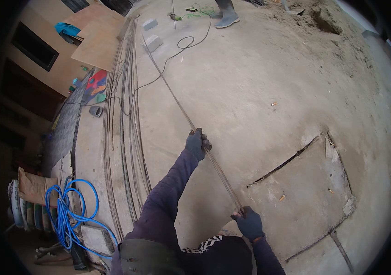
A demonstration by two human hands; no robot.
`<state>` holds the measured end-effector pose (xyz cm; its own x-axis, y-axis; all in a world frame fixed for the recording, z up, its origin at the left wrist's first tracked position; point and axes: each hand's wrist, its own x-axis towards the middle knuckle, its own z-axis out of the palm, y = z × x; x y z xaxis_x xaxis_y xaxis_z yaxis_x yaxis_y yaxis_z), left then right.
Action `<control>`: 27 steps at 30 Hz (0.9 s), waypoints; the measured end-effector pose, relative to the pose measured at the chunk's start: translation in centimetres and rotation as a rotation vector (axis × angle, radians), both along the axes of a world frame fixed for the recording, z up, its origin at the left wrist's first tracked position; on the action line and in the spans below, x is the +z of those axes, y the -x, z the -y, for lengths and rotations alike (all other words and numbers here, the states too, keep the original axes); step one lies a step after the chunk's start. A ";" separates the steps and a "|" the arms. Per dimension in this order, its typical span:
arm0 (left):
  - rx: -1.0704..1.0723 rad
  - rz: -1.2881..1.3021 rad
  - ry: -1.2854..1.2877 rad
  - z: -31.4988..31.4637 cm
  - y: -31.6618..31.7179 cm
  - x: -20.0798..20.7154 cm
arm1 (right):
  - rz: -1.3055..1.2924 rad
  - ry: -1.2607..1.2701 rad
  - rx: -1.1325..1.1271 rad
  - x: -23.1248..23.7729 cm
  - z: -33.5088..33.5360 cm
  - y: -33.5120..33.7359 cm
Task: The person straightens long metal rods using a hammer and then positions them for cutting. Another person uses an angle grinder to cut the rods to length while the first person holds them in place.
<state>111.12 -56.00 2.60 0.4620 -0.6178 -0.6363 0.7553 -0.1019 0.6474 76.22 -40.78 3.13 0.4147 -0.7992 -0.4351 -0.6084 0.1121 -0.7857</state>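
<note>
Held rods point(221, 176): long, thin, seemingly metal, slanting over the concrete floor point(246, 91) from the person's lower right to beside the nearer pale block point(153, 43)
Left hand point(196, 145): dark-gloved, fingers wrapped round the rods partway along
Right hand point(249, 223): gloved too, gripping them at or close to the near end, thumb side uppermost
Weight and stiffness: probably modest to lift but awkward through sheer length, stiff over a short span and springy over a long one; breakage looks unlikely
Grip: perhaps rough rather than slippery, best taken with hands well apart, as here, so that the far part does not swing
Dark cable point(171, 58): crosses the line of the rods beyond the left hand, a likely snag
Rod bundle point(107, 137): lies lengthwise to the left
Rubber boot point(227, 18): another person's, right of the far end, worth keeping clear of
Cracked slab point(303, 197): beside the right hand, its open edge could catch a tip
Blue hose point(64, 215): coiled at lower left, well apart
</note>
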 end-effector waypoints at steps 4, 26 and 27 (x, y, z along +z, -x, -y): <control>-0.009 0.077 -0.040 -0.6 -0.1 1.8 | -0.036 -0.201 0.198 -0.9 -4.6 8.1; -0.233 0.358 -0.177 3.1 0.6 -6.5 | -0.092 -0.119 -0.095 -6.4 -1.6 2.2; -0.268 0.412 -0.239 1.5 2.0 -5.9 | -0.062 -0.067 -0.082 -6.6 -1.1 1.5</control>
<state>109.08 -57.51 -3.33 0.5489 -0.6086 -0.5730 0.3711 -0.4368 0.8194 74.73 -39.64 -3.44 0.3194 -0.7975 -0.5118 -0.6426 0.2147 -0.7355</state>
